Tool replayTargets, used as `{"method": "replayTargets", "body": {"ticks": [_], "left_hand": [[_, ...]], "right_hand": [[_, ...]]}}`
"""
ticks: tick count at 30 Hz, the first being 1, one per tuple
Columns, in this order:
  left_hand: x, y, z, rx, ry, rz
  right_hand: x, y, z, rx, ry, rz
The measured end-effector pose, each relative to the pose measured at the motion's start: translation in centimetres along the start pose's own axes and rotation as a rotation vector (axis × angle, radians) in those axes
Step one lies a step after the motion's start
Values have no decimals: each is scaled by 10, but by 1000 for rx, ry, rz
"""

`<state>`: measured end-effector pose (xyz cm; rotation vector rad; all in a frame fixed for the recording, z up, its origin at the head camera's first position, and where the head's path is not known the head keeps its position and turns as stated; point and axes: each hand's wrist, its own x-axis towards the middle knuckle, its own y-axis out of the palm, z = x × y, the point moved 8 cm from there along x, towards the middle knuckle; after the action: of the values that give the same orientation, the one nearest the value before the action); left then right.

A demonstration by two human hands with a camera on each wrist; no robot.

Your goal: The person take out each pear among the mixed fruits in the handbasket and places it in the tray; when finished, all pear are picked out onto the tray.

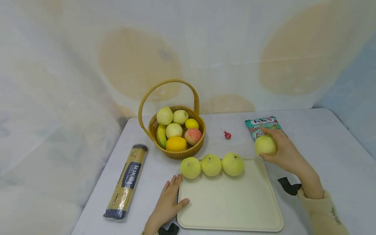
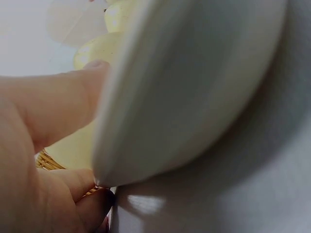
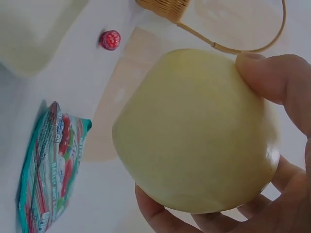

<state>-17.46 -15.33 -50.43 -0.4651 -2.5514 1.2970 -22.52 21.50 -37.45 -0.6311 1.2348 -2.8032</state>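
Note:
In the head view my right hand (image 1: 283, 150) grips a round yellow-green fruit (image 1: 265, 145) in the air, thumb on one side and fingers curled round the other. The same fruit (image 3: 194, 131) fills the right wrist view. My left hand (image 1: 168, 202) rests at the left edge of a cream tray (image 1: 229, 209), fingers fairly straight along its side, thumb over the rim. Along the tray's far edge sit three similar yellow-green fruits (image 1: 211, 165) in a row. Behind the held fruit lies a teal FOX'S candy bag (image 1: 262, 123), partly covered by the right hand.
A wicker basket (image 1: 188, 153) with a tall handle stands behind the tray, holding several fruits, among them a banana (image 1: 161, 135) and a peach (image 1: 193, 136). A red lollipop (image 1: 227, 134) lies right of it. On the left lies a pack of spaghetti (image 1: 126, 182).

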Motion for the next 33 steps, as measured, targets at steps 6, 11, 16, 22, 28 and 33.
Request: {"method": "replayTargets", "body": {"ticks": [6, 11, 16, 22, 28, 33], "left_hand": [[0, 0, 1, -4, 2, -6], [0, 0, 1, -1, 7, -15], [-1, -2, 0, 24, 41, -49], [0, 0, 1, -1, 17, -20], [1, 2, 4, -19, -14, 9], [0, 1, 3, -15, -5, 2]], "right_hand": [[-3, 11, -5, -1, 35, 50], [-3, 18, -5, -12, 9, 62], [-3, 23, -5, -14, 18, 87], [-6, 30, -7, -12, 60, 139], [-7, 36, -8, -34, 37, 149], [-8, 43, -10, -67, 16, 150]]}}
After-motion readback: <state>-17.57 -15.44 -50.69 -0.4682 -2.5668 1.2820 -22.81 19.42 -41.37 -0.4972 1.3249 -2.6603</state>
